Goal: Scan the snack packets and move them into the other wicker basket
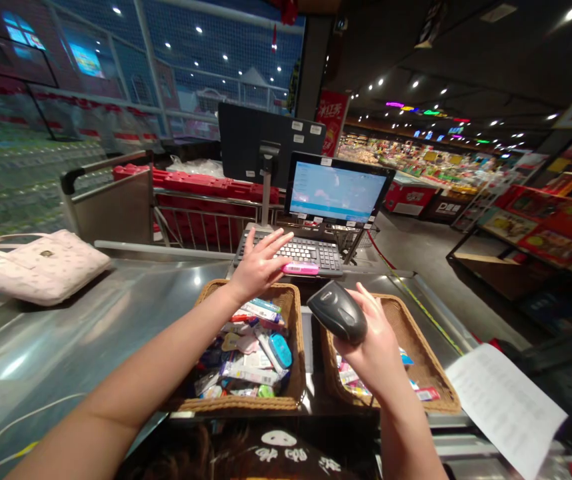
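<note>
My left hand is over the keyboard, palm down with fingers stretched and apart. Its thumb touches the end of a pink pen-like item along the keyboard's front edge; whether the thumb grips it is unclear. In my right hand is a black handheld barcode scanner, its head pointing left. Below my left wrist stands a wicker basket full of mixed stationery, with a blue correction tape on top. A second wicker basket, partly behind my right hand, holds a few small packaged items.
A lit monitor and a dark display back rise behind the keyboard. On the metal counter, a pale pink handbag lies left. A printed paper sheet is at right. Beyond stands a shopping cart.
</note>
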Motion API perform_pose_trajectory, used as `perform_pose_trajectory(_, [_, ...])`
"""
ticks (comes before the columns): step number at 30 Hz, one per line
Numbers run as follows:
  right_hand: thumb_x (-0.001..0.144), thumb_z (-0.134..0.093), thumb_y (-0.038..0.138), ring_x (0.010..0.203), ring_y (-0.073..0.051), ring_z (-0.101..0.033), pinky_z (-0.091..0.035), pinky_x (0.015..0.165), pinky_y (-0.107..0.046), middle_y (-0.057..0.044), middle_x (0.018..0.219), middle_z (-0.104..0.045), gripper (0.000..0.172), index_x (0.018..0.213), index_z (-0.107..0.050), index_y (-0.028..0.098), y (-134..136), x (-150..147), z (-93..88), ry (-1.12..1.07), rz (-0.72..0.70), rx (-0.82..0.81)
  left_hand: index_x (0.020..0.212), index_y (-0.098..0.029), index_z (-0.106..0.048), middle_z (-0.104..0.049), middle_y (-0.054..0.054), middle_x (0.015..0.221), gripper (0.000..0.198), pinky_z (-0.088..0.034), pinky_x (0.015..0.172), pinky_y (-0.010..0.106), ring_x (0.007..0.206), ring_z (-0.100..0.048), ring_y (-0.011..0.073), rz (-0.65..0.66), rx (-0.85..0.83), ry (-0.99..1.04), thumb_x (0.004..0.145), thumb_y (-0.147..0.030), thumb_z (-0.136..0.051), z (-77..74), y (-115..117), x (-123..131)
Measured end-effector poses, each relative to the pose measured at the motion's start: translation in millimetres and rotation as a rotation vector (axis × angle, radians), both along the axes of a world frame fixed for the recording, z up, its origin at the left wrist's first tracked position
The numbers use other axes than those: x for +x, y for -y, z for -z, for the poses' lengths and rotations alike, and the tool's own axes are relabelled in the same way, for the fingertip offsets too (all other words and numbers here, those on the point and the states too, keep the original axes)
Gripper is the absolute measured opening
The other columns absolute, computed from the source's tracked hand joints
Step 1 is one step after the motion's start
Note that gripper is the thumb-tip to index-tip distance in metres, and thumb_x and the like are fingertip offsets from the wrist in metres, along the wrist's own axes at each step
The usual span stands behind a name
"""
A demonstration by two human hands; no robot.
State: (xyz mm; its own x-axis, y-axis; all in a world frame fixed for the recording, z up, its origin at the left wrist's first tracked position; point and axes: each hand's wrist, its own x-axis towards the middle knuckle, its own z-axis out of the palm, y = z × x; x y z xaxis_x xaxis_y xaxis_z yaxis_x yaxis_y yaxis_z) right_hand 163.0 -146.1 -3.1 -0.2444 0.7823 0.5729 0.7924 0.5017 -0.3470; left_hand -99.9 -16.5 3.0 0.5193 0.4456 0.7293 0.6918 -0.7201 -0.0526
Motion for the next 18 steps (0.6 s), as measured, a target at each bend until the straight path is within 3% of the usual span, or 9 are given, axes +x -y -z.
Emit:
perform_pose_trajectory(6, [0.071,-0.059,0.014,0.143,-0.038,-0.037,-0.03,0.114,-0.066,-0.012,0.134,-0.057,0.05,0.12,-0.057,0.023,1,-10,0.3,0.001,-0.001,-0.02,0.096,-0.024,-0.072,-0.05,0.01,0.149,0.016,-0.002,0.119,0.066,0.141,-0.042,0.0305,-0.011,-0.044,-0.003,0.092,-0.029,-0.058,4.4,7,-11])
perform_pose_trajectory(18, [0.072,-0.062,0.018,0.142,-0.038,-0.038,-0.028,0.114,-0.069,-0.013,0.133,-0.058,0.048,0.12,-0.059,0.022,-3,-33,11.7,-0.022,-0.059,-0.069,0.101,-0.024,-0.072,-0.045,0.011,0.152,0.016,-0.002,0.118,0.067,0.142,-0.04,0.0306,-0.056,-0.125,-0.035,0.09,-0.025,-0.06,32.1,18,-46])
